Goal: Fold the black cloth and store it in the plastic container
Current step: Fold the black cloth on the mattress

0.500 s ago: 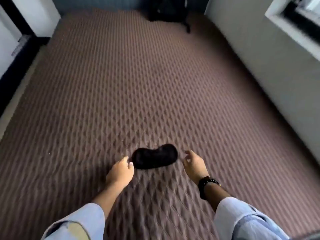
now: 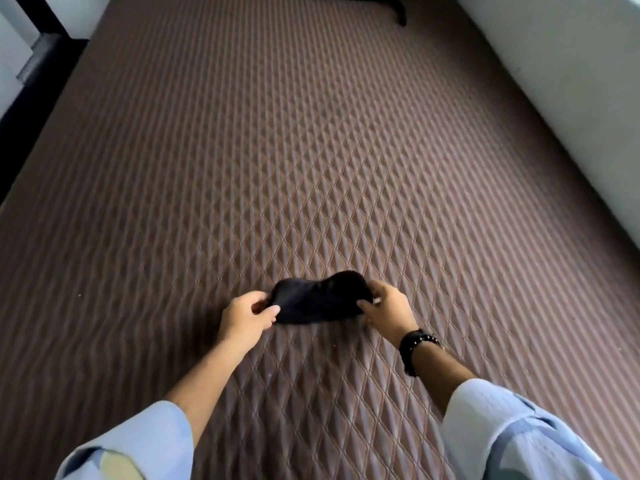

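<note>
A small black cloth (image 2: 317,299) lies bunched on a brown quilted mattress (image 2: 311,150), low in the middle of the view. My left hand (image 2: 247,315) pinches its left end between thumb and fingers. My right hand (image 2: 388,306), with a black beaded bracelet at the wrist, grips the right end. Both forearms reach in from the bottom in light blue sleeves. No plastic container is in view.
A white wall (image 2: 561,98) runs along the mattress's right side. A dark object (image 2: 363,0) lies at the far end of the mattress, mostly cut off. A dark floor strip (image 2: 31,109) and a white door frame border the left edge.
Both hands have closed in on the black cloth and taken hold of its two ends; before, they hovered beside it with fingers apart. The view has tilted down slightly.
</note>
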The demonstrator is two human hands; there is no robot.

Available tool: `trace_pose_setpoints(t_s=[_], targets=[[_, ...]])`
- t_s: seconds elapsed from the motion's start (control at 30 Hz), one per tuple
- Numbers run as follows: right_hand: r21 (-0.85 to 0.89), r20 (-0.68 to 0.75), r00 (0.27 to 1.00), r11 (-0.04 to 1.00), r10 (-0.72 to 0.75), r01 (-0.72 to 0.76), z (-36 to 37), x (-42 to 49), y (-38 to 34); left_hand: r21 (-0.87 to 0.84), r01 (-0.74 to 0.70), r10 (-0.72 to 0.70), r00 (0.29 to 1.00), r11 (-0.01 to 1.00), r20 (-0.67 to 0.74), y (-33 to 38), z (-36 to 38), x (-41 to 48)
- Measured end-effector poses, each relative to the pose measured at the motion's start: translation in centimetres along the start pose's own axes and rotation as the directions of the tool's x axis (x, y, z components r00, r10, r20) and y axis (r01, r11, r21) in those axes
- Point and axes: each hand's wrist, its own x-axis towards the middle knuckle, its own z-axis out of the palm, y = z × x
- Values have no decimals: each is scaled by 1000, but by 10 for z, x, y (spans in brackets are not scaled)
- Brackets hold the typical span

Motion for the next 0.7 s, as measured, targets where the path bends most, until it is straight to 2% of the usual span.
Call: trace_pose_setpoints(t_s=[0.07,0.1,0.17,0.2,0.27,0.33,0.43,0.5,0.53,0.6,0.7], targets=[[67,-144,980,987,-136,147,-5,-10,-1,83,-204,212,970,975,-116,5,-7,-10],[33,-186,960,975,-209,219,-5,-16,-1,131,-323,340,928,937,-152,8,-8,-17],[-63,-173,935,951,-310,303,-3,-27,2,209,-471,504,850,857,-153,5,-9,-26],[-94,-116,941,947,-317,307,0,-31,5,232,-495,531,837,837,-129,-2,-7,-28],[-111,60,974,969,-216,222,7,-45,10,243,-468,496,866,850,-68,-16,-3,-33],[-254,150,973,944,-175,209,19,-59,18,226,-439,454,891,870,-16,-28,2,-39],[-487,86,926,796,-367,360,33,-82,14,242,-448,462,887,861,-2,-35,8,-44],[-573,169,875,676,-455,462,53,-93,13,252,-474,490,872,843,1,-32,14,-45],[-603,221,868,638,-444,479,65,-96,13,261,-496,513,858,828,5,-27,16,-46],[-613,252,898,659,-359,436,84,-99,9,272,-532,546,838,802,30,-16,21,-48],[-600,214,936,719,-278,351,97,-99,1,273,-582,585,807,766,76,0,28,-50]])
